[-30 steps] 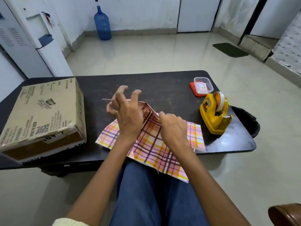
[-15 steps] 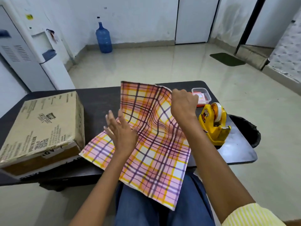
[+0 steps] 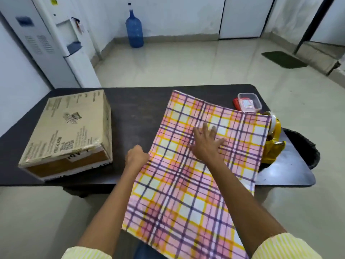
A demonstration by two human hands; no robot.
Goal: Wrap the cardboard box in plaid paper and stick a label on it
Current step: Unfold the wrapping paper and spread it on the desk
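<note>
Plaid paper (image 3: 186, 184) lies open, pattern up, across the right half of the dark table (image 3: 140, 105). Its near end hangs off the table edge over the lap. R hand (image 3: 207, 144) is flat on the sheet near its middle, fingers spread and straight, palm pressing down. L hand (image 3: 137, 157) is at the sheet's left edge, fingers curled onto that edge w/ knuckles up; fingertips are hidden.

Cardboard box (image 3: 71, 128) sits on the left side of the table, well apart from the paper, bare, printed top up, taped seam facing the near edge. Nothing's wrapped yet, no label on it.

On the right, a yellow tape dispenser (image 3: 274, 144) peeks out from under the paper's right edge. Just behind it at the far corner is a small clear plastic tub (image 3: 249, 101) on a red lid, w/ something pink-white inside, too small to read. A black bin (image 3: 302, 146) stands on the floor beside the table's right end. Blue water bottle (image 3: 134, 30) stands by the back wall.
</note>
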